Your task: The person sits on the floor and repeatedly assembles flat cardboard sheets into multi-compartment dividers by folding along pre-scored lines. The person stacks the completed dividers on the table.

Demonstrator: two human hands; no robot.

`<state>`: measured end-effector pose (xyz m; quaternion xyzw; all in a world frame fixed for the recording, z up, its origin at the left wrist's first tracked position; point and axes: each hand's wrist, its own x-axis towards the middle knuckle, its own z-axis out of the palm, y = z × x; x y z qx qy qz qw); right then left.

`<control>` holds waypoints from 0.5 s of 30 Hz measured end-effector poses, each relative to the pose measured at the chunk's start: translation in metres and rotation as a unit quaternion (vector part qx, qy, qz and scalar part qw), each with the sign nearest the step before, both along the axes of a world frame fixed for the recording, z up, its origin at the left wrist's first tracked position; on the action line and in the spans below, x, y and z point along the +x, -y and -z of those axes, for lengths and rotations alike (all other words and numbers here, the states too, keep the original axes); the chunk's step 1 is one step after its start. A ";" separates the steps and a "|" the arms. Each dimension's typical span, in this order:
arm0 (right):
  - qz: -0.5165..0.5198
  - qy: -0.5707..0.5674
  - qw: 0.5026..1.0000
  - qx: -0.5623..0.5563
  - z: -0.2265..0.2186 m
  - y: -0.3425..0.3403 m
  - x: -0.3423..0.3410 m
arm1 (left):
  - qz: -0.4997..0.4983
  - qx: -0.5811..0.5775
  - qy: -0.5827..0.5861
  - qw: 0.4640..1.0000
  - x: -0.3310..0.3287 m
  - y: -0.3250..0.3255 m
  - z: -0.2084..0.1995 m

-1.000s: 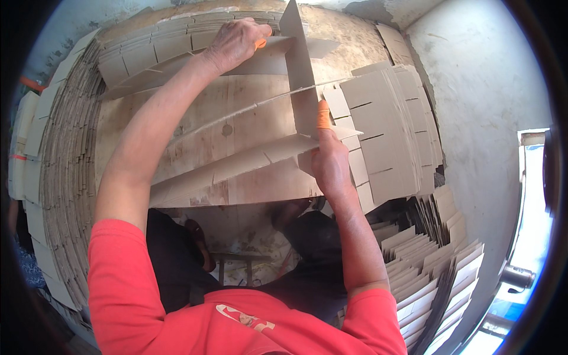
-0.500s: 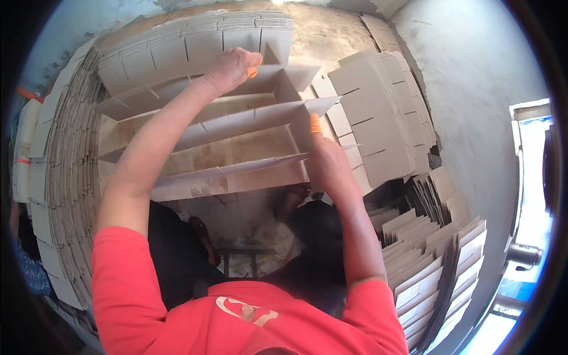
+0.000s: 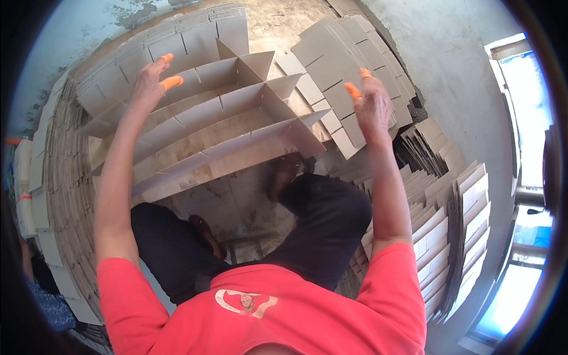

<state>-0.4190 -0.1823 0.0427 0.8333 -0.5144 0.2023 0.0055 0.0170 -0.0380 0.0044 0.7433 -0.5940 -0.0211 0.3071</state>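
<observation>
- Far left: standing stack of cardboard strips (image 3: 59, 163), long row; plenty of stock there by the look of it.
- Left hand (image 3: 149, 84): empty, fingers and thumb spread, orange finger covers (image 3: 173, 82) on two digits. It's up over the rear side of the grid; can't confirm contact.
- Behind it: rear stack of slotted cardboard (image 3: 201, 38), slots facing up, unassembled.
- Centre, on the wooden table (image 3: 269, 21): the cardboard grid, on edge. Rear strip (image 3: 207, 75), middle strip (image 3: 204, 115) and front strip (image 3: 220, 155) run roughly parallel.
- Done, I'd say: one cross strip (image 3: 278, 106) joined to all three near their right ends. Their end tabs stick out past it.
- Left, I'd judge: free slots farther along all three strips, no second cross strip visible. Left forearm hides part of that side. Reads as early in this grid.
- Right of grid: row of narrow card pieces (image 3: 309, 90), then flat stack of slotted sheets (image 3: 340, 56), loose.
- Right hand (image 3: 374, 107): over that stack, empty, thumb and finger apart; touching or not, can't tell.
- Lower right: fanned cardboard bundles (image 3: 435, 228); can't tell if finished.
</observation>
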 end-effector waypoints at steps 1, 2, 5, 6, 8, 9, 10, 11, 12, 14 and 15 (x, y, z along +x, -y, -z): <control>0.053 -0.065 0.993 -0.081 0.008 0.010 -0.015 | 0.001 -0.013 0.013 1.000 -0.005 -0.010 -0.005; 0.103 -0.120 0.985 -0.075 0.015 0.015 -0.029 | 0.004 -0.027 0.025 0.999 -0.013 -0.019 -0.012; 0.188 -0.227 0.955 -0.032 0.042 0.023 -0.057 | 0.006 -0.033 0.038 0.999 -0.046 -0.059 -0.038; 0.182 -0.230 0.956 -0.011 0.050 0.025 -0.062 | 0.005 -0.030 0.038 0.999 -0.056 -0.072 -0.044; 0.167 -0.223 0.960 0.001 0.059 0.028 -0.069 | 0.024 -0.038 0.049 0.998 -0.066 -0.095 -0.043; 0.159 -0.213 0.964 -0.009 0.062 0.029 -0.070 | 0.032 -0.042 0.054 0.997 -0.071 -0.105 -0.042; 0.152 -0.203 0.967 -0.019 0.064 0.031 -0.072 | 0.030 -0.045 0.048 0.997 -0.075 -0.112 -0.043; 0.139 -0.166 0.975 -0.043 0.066 0.036 -0.076 | 0.027 -0.044 0.045 0.998 -0.080 -0.118 -0.044; 0.126 -0.129 0.981 -0.067 0.067 0.042 -0.082 | 0.025 -0.044 0.041 0.998 -0.084 -0.124 -0.044; 0.115 -0.072 0.986 -0.093 0.063 0.044 -0.084 | 0.027 -0.038 0.030 0.998 -0.089 -0.130 -0.044; 0.118 -0.052 0.987 -0.096 0.056 0.043 -0.083 | 0.030 -0.033 0.024 0.999 -0.091 -0.133 -0.043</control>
